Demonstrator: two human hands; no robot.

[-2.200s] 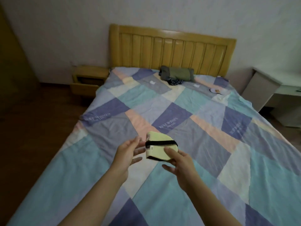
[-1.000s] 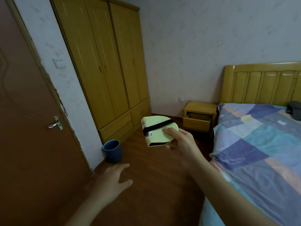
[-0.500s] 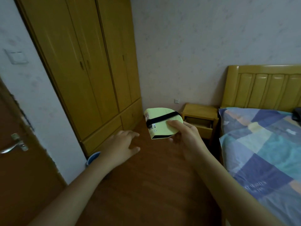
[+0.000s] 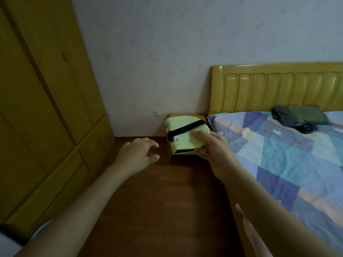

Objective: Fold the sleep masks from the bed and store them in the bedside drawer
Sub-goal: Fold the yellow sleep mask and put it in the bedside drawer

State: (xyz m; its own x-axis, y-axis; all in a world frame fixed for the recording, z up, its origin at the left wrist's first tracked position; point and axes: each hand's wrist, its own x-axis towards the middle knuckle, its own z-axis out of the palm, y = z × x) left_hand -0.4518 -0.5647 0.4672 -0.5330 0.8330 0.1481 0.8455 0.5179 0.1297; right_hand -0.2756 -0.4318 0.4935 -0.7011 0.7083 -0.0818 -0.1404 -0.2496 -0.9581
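The person has walked closer to the bedside table [image 4: 185, 117] since a moment ago, and the wardrobe [image 4: 46, 108] has slid off to the left. The right hand [image 4: 213, 151] pinches the folded yellow sleep mask [image 4: 182, 135] — thumb on top, fingers under it — and holds it up in front of the little table, so most of the table is hidden. A black strap [image 4: 185, 129] runs across the mask. The left hand [image 4: 138, 154] holds nothing; its fingers are loose and spread, reaching toward the table.

The folding looks done, so this seems to be the carrying step. The drawer cannot be seen behind the mask. Next, the person likely needs to get close, lower the mask into the drawer — the free hand may need to pull it open wider. A dark bundle [image 4: 297, 117] lies on the bed [image 4: 278, 154] near the headboard [image 4: 278, 86].
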